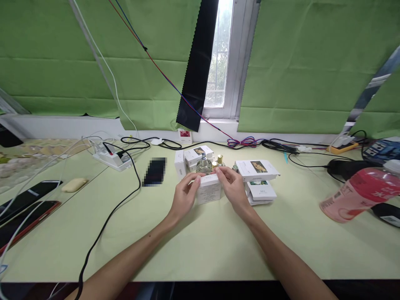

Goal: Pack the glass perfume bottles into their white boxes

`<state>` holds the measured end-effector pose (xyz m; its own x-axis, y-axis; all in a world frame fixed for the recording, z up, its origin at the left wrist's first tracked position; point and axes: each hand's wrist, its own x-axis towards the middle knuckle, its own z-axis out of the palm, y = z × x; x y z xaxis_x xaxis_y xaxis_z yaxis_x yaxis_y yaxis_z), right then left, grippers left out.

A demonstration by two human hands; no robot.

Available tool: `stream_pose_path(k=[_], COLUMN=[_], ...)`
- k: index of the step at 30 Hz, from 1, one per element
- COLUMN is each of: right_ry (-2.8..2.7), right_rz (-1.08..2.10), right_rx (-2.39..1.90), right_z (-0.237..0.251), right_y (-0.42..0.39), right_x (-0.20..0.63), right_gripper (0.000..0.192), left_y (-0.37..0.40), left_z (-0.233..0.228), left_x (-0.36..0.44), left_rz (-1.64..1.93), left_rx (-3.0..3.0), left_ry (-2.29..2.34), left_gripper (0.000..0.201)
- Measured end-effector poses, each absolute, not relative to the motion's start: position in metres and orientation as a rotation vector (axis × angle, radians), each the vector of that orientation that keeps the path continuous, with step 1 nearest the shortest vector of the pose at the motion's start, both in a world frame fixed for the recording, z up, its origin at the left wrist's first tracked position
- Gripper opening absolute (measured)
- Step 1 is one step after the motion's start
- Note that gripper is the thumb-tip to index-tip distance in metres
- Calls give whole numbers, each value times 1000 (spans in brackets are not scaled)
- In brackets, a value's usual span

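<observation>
Between my two hands stands a small white box (209, 191) with printed text on its near side. My left hand (185, 192) grips its left upper edge, thumb toward me. At the right upper corner, my right hand (233, 187) pinches the box with thumb and fingers. Just behind it are small glass perfume bottles, one with a silver top (204, 163) and one with a gold top (220, 160); my fingers partly hide them. White boxes (198, 153) sit behind to the left. To the right, a picture-printed box (256, 169) lies above another white box (261, 191).
A pink-labelled bottle (359, 193) leans at the right. Phones (28, 191), a cream case (74, 185) and a power strip (113, 158) lie on the left. A black cable (108, 227) crosses the table (150, 258). A pixelated dark patch (155, 171) is left of the boxes.
</observation>
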<state>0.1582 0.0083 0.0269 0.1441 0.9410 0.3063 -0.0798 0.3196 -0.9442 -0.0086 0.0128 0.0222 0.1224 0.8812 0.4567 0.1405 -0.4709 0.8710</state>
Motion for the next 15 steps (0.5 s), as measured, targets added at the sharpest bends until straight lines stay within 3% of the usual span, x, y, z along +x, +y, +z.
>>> stream_pose_path(k=[15], right_ry=[-1168], right_rz=[1023], right_rx=[-962], right_z=[24], right_y=[10], right_x=[157], right_gripper=[36], left_y=[14], left_z=[20], left_x=[-9], left_rz=[1374], left_rx=[1732], left_ry=[1014], left_gripper=[33])
